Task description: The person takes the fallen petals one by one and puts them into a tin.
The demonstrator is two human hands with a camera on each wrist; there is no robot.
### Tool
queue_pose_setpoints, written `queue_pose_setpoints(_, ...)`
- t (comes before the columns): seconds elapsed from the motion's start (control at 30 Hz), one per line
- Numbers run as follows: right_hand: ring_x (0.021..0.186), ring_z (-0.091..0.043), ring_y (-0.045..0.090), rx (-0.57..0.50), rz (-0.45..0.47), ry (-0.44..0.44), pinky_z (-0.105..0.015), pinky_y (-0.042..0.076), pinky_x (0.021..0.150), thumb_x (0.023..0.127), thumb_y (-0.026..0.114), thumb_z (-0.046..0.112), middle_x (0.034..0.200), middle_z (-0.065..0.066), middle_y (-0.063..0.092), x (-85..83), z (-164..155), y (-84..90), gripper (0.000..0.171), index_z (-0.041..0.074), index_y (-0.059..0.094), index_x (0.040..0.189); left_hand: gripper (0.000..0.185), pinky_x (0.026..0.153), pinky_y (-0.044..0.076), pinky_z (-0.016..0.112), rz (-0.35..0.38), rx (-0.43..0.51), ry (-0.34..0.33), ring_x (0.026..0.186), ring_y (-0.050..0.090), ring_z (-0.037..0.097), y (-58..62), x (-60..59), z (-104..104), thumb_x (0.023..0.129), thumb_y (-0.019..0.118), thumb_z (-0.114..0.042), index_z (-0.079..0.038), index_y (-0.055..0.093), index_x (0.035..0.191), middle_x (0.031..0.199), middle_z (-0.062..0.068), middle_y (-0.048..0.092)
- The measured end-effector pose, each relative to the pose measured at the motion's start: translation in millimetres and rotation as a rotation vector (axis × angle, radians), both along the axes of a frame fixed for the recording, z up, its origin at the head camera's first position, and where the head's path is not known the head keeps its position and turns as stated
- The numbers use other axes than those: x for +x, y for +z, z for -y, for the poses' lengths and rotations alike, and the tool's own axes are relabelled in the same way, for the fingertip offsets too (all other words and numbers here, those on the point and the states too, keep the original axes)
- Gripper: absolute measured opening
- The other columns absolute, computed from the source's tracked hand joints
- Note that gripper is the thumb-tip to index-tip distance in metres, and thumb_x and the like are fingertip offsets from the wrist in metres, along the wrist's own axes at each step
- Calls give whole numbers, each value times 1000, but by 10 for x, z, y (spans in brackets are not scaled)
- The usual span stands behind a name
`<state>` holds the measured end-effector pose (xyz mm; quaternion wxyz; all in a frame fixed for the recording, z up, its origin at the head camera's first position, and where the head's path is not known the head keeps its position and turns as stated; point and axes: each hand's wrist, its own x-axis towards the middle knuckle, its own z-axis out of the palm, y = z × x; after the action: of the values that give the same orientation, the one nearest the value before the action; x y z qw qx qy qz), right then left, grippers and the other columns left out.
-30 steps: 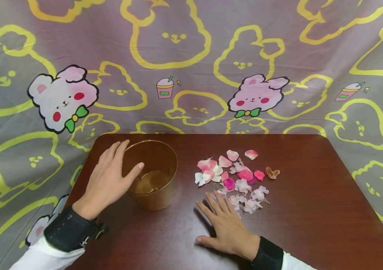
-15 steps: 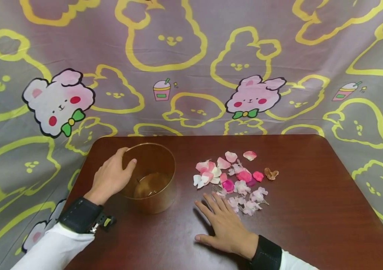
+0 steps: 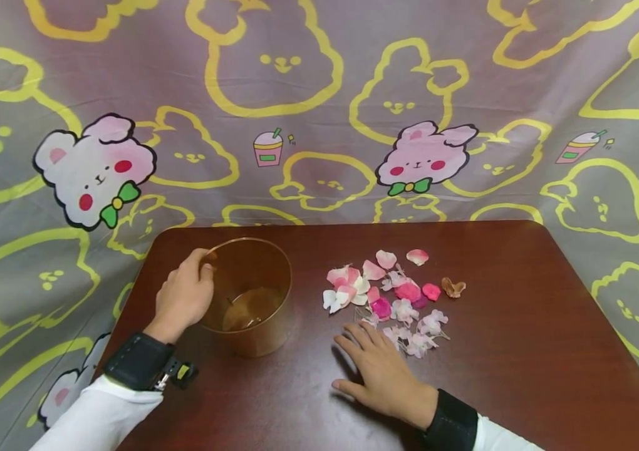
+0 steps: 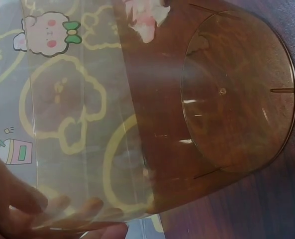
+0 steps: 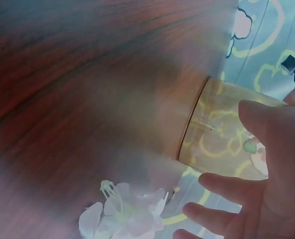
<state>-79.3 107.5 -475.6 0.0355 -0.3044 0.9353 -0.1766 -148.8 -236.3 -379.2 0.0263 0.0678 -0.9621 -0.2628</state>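
Observation:
A see-through amber bin [image 3: 260, 341] stands upright on the left half of the table. My left hand [image 3: 185, 297] grips its left rim, thumb on one side of the wall; in the left wrist view some fingertips [image 4: 92, 205] show through the clear plastic. Inside, the round base of the bin is visible. Right of it lies a loose cluster of fabric-like petals, with hot pink petals [image 3: 408, 292] and pale pink blossoms [image 3: 421, 344] among them. My right hand [image 3: 389, 376], fingers spread and slightly bent, is low over the table just in front of the blossoms, holding nothing.
The brown wooden table [image 3: 522, 351] has rounded back corners. At the right end of the cluster lies a curled brown piece [image 3: 453, 288]. A patterned cloth [image 3: 319, 75] hangs close behind the table and along its sides.
My left hand has come down from beside the bin's opening and closed on its rim. My right hand has shifted slightly right with its fingers a little more bent. The petals have stayed put.

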Motion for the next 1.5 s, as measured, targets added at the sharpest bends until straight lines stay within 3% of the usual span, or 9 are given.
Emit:
queue_pose_setpoints(0.23, 140, -43, 46, -39, -52, 3, -63, 42, 106, 89, 71, 51, 149, -13, 54, -21, -28, 9, 65, 14, 56, 141, 36, 75, 47, 59, -12, 12, 16, 109, 64, 52, -14, 12, -5, 108, 29, -20, -11, 55, 132, 127, 19, 69)
queue_pose_setpoints(0.6, 122, -27, 63, -106, -137, -47, -49, 51, 101, 86, 77, 45, 129, -7, 69, -217, -163, 121, 57, 11, 66, 130, 38, 77, 46, 61, 2, 29, 28, 110, 63, 52, 10, 23, -22, 109, 27, -22, -11, 54, 135, 127, 20, 68)
queue_pose_setpoints(0.83, 102, -24, 68, -145, -170, -130, -42, 58, 86, 85, 80, 38, 112, -9, 74, -452, -304, 171, 51, 6, 69, 123, 40, 79, 46, 60, 9, 40, 30, 112, 63, 49, 14, 16, -24, 110, 26, -23, -11, 54, 134, 127, 17, 68)
queue_pose_setpoints(0.97, 100, -25, 69, -147, -148, -189, -41, 59, 81, 86, 79, 36, 114, -11, 74, -607, -384, 149, 50, 4, 69, 124, 39, 77, 47, 58, 10, 37, 27, 109, 64, 48, 14, 20, -22, 110, 26, -22, -10, 54, 134, 127, 18, 69)
queue_pose_setpoints(1.13, 83, -19, 63, -122, -98, -238, -30, 52, 62, 87, 78, 36, 107, -10, 74, -819, -448, 113, 47, 7, 69, 123, 39, 78, 47, 59, 13, 37, 30, 110, 64, 48, 10, 9, -25, 110, 25, -23, -11, 54, 134, 126, 17, 69)
queue_pose_setpoints(1.23, 82, -21, 64, -128, -74, -241, -33, 53, 64, 89, 76, 35, 102, -11, 74, -946, -472, 116, 43, 6, 70, 120, 40, 79, 47, 60, 16, 36, 34, 111, 64, 49, 9, 2, -24, 110, 25, -24, -12, 55, 133, 126, 17, 68)
queue_pose_setpoints(1.37, 91, -27, 69, -132, -58, -251, -42, 58, 76, 91, 74, 33, 105, -13, 75, -1126, -508, 121, 42, 2, 70, 119, 40, 80, 46, 60, 27, 38, 39, 112, 64, 49, 15, 8, -20, 110, 24, -24, -12, 54, 134, 127, 17, 68)
queue_pose_setpoints(1.5, 88, -26, 67, -110, -57, -287, -42, 58, 71, 91, 72, 32, 104, -15, 74, -1310, -542, 119, 42, 0, 70, 118, 41, 80, 46, 59, 28, 48, 39, 112, 64, 48, 19, 15, -19, 110, 24, -24, -12, 54, 134, 127, 17, 68)
